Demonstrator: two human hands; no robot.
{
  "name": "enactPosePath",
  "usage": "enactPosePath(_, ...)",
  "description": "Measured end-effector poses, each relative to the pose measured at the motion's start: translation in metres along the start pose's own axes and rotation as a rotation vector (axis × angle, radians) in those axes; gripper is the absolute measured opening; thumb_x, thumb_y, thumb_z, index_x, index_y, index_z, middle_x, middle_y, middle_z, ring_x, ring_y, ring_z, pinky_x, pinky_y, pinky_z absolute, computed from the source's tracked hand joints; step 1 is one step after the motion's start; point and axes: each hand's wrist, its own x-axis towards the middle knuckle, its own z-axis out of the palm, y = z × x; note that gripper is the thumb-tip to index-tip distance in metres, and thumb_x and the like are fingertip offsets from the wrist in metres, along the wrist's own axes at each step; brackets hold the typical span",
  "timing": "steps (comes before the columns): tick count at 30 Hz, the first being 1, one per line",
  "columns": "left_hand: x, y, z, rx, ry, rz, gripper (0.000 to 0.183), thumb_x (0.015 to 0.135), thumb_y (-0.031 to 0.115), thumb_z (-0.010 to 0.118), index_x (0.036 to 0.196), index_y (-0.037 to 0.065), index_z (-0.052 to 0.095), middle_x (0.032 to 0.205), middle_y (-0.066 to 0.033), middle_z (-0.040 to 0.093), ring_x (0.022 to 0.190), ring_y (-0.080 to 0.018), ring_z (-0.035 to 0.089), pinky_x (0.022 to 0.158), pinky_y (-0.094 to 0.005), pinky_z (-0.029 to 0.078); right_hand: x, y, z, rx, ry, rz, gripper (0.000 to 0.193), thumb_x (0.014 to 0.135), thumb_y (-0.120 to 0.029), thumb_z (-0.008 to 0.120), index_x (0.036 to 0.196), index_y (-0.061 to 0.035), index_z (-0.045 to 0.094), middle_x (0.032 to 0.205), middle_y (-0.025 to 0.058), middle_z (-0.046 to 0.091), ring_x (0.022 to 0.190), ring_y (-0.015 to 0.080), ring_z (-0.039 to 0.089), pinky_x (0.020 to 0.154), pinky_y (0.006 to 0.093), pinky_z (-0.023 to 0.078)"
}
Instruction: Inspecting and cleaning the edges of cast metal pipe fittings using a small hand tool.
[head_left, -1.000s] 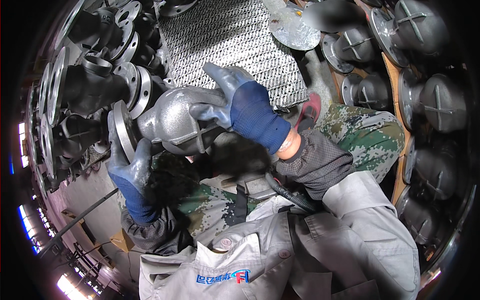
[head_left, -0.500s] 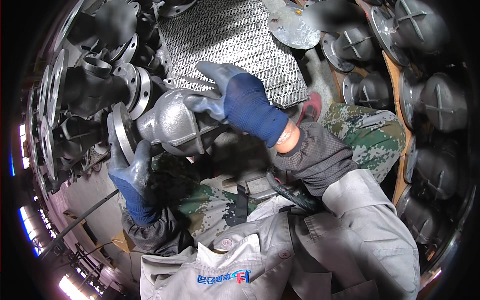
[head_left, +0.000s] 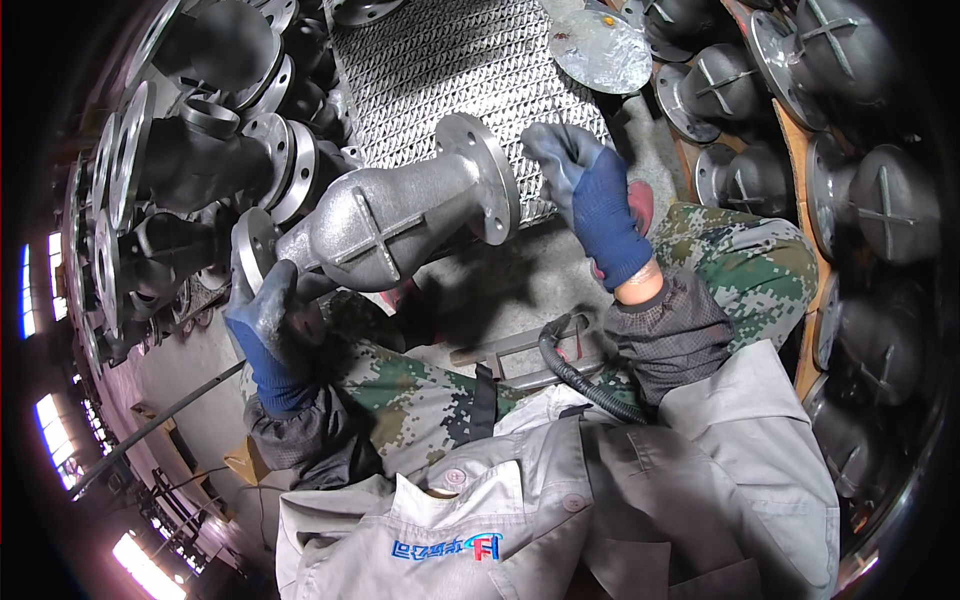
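Observation:
A grey cast-metal valve body (head_left: 345, 215) with a flange at each end and a raised cross rib on its side lies in front of me, tilted, its right end higher. My left hand (head_left: 262, 318), in a blue-grey coated glove, grips the small left flange; part of its fingers is hidden behind the rim. Just right of the larger right flange is my right hand (head_left: 580, 175), gloved alike and apart from the casting. Its fingers are stretched out and a little bent, with nothing in them.
A patterned metal plate (head_left: 400, 75) lies beyond the casting, with a round metal disc (head_left: 600, 50) at its right. Similar castings (head_left: 185, 165) crowd the left. More castings (head_left: 885, 200) stand along wooden boards on the right. A dark corrugated hose (head_left: 585, 385) crosses near my lap.
My right hand has let go of the casting and moved right. The casting has turned, so its cross rib and right flange now show. My left hand still grips the left flange.

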Motion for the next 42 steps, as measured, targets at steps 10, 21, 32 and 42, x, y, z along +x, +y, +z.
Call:
enactPosePath(10, -0.005, -0.034, -0.010, 0.399, -0.128, 0.536, 0.036, 0.069, 0.002, 0.061, 0.105, -0.001, 0.057, 0.098, -0.0222, 0.061, 0.085, -0.0339, 0.065, 0.072, -0.0375, 0.052, -0.033, 0.001, 0.017, 0.238, -0.254, 0.159, 0.032, 0.093, -0.029, 0.058, 0.108, -0.0003, 0.060, 0.070, -0.0017, 0.055, 0.060, 0.0046, 0.047, 0.054, 0.0220, 0.041)
enactPosePath(21, -0.015, -0.094, 0.003, -0.521, -0.037, -0.679, 0.040, 0.083, 0.027, 0.054, 0.111, -0.002, 0.054, 0.099, -0.0142, 0.062, 0.084, -0.0251, 0.061, 0.079, -0.0387, 0.051, -0.018, -0.006, 0.009, 0.081, -0.174, 0.001, 0.029, 0.091, -0.025, 0.060, 0.098, 0.0029, 0.061, 0.074, 0.0035, 0.056, 0.068, 0.0084, 0.052, 0.062, 0.0247, 0.045)
enactPosePath(32, -0.010, -0.082, 0.044, -0.524, -0.258, -0.462, 0.038, 0.089, 0.024, 0.051, 0.112, -0.005, 0.059, 0.109, -0.0133, 0.062, 0.099, -0.0235, 0.060, 0.088, -0.0356, 0.047, -0.017, -0.027, -0.051, -0.023, -0.150, -0.070, 0.034, 0.089, -0.018, 0.059, 0.118, -0.0026, 0.053, 0.095, 0.0071, 0.063, 0.082, 0.0143, 0.062, 0.071, 0.0244, 0.050)
enactPosePath(42, -0.003, -0.068, 0.061, -0.270, -0.264, -0.324, 0.033, 0.089, 0.020, 0.047, 0.087, -0.008, 0.064, 0.079, -0.0083, 0.065, 0.073, -0.0145, 0.061, 0.068, -0.0287, 0.051, 0.001, -0.061, -0.017, -0.684, -0.502, -0.818, 0.053, 0.070, 0.002, 0.057, 0.122, -0.0118, 0.058, 0.089, 0.0135, 0.063, 0.076, 0.0303, 0.061, 0.068, 0.0359, 0.051)
